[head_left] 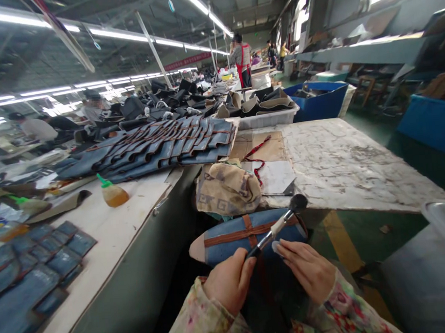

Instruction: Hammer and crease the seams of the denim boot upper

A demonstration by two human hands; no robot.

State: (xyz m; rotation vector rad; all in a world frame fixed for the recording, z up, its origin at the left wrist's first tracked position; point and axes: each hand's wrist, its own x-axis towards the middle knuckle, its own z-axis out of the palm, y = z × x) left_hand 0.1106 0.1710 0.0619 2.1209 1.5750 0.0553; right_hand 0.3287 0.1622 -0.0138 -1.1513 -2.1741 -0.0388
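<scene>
My left hand (231,278) is closed around the dark handle of a hammer (266,237). The hammer's metal shaft has a pale wrap, and its dark rounded head points up and right, over the blue piece. That blue leather-like piece (226,240) with crossed brown straps lies in front of me, a pale tip at its left end. At its near right side is my right hand (311,270), fingers stretched out close together. Something whitish shows at those fingertips, too small to name. The lower part of the piece falls into shadow between my arms.
Beyond the piece sits a patterned cloth bundle (228,189). Stacked blue strapped pieces (167,145) and a green-tipped bottle (112,191) lie on the left table. A worn white board (352,151) extends right. Blue bins (317,97) and a clear container (438,262) stand nearby. Other people work farther back.
</scene>
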